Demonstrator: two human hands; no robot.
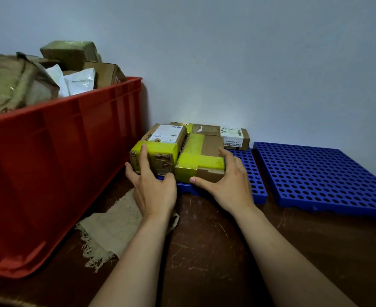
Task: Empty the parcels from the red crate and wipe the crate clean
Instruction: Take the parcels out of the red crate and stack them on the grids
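The red crate [56, 156] fills the left side, heaped with several cardboard parcels [12, 83] and white mailer bags [76, 82]. To its right, three parcels lie on a blue perforated mat [252, 173] by the wall. My left hand [151, 185] presses on the near end of a tall box with yellow tape [160, 147]. My right hand [226, 185] grips the front right corner of a flatter box crossed with yellow tape [202, 160]. A third box with a white label [226, 134] lies behind them against the wall.
A frayed beige cloth [109, 231] lies on the dark brown scratched tabletop [204, 251], under my left forearm beside the crate. A second blue perforated mat [324, 176] lies farther right. A pale wall closes off the back.
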